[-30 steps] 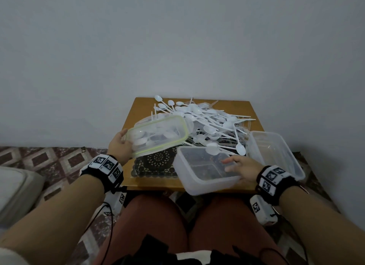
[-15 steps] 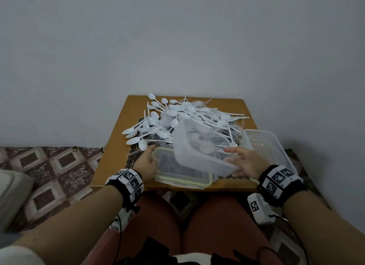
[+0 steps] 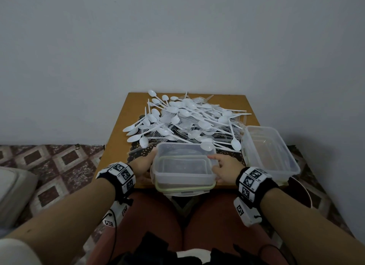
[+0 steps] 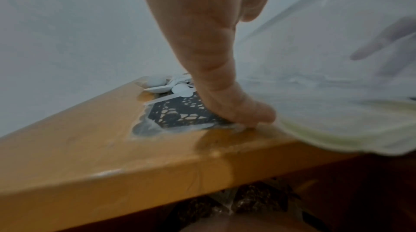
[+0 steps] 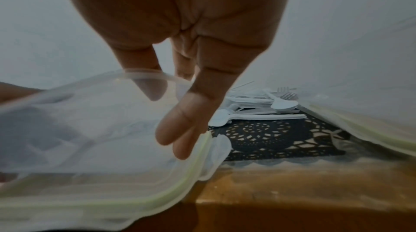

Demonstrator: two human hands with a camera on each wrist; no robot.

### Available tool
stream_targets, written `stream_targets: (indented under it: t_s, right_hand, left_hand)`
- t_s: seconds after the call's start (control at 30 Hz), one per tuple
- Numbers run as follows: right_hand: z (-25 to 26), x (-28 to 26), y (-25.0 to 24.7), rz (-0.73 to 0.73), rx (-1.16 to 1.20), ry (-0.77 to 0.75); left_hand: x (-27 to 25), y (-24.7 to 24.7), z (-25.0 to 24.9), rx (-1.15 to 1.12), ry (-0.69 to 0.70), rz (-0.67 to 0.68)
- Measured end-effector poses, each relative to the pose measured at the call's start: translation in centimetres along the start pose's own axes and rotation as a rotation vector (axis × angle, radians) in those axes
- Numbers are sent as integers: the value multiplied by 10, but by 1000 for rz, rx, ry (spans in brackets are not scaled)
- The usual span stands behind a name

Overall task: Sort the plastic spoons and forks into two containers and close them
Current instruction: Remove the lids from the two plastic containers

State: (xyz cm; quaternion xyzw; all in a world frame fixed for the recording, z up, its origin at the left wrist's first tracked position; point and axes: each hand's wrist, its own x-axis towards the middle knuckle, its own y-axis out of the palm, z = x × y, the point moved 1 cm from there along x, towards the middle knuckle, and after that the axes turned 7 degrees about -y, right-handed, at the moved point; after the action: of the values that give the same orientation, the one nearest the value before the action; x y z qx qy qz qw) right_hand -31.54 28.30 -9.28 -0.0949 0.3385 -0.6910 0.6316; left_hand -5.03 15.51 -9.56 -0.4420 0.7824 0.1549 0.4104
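Observation:
A heap of white plastic spoons and forks (image 3: 187, 118) covers the middle and back of the small wooden table (image 3: 118, 142). At the front edge an empty clear container (image 3: 183, 177) stands upright on a green-rimmed lid (image 3: 183, 188). My right hand (image 3: 225, 168) pinches its right wall, thumb inside the rim and fingers (image 5: 180, 129) outside. My left hand (image 3: 144, 163) lies against its left side. In the left wrist view a straight finger (image 4: 225, 84) presses the mat beside the lid's edge (image 4: 337, 134).
A second empty clear container (image 3: 276, 162) sits on its own lid at the table's right front. A dark lace mat (image 3: 142, 153) lies under the heap. A grey wall stands right behind the table, a cushion (image 3: 11, 191) lies on the floor at left, and my knees are under the front edge.
My left hand brought the lid from the raised left side down to the table's front edge. My right hand tilted the container over it and set it upright on the lid.

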Motion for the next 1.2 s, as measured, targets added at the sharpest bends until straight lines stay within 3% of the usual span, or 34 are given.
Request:
stream_targets:
  t_s: [0.1, 0.2, 0.4, 0.5, 0.6, 0.73, 0.83, 0.97, 1.2]
  right_hand:
    - [-1, 2, 3, 24, 12, 3]
    - [0, 3, -3, 49, 10, -20]
    - [3, 12, -14, 37, 236, 50]
    - [3, 23, -18, -51, 244, 132]
    - [8, 42, -29, -188, 39, 200]
    - [13, 64, -39, -46, -463, 204]
    - [9, 80, -40, -6, -658, 190]
    - [7, 91, -38, 32, -786, 160]
    - [1, 104, -33, -2, -815, 118]
  left_hand:
    - [-5, 4, -6, 101, 0, -7]
    - [-4, 5, -9, 262, 119, -70]
    - [-3, 9, -10, 342, 196, -82]
    - [-6, 9, -10, 456, 278, -93]
    - [-10, 10, -10, 503, 320, -94]
    - [-12, 9, -16, 498, 347, -108]
    - [-9, 6, -21, 509, 342, -104]
    - [-3, 2, -24, 469, 296, -121]
    - [-1, 1, -25, 436, 184, -114]
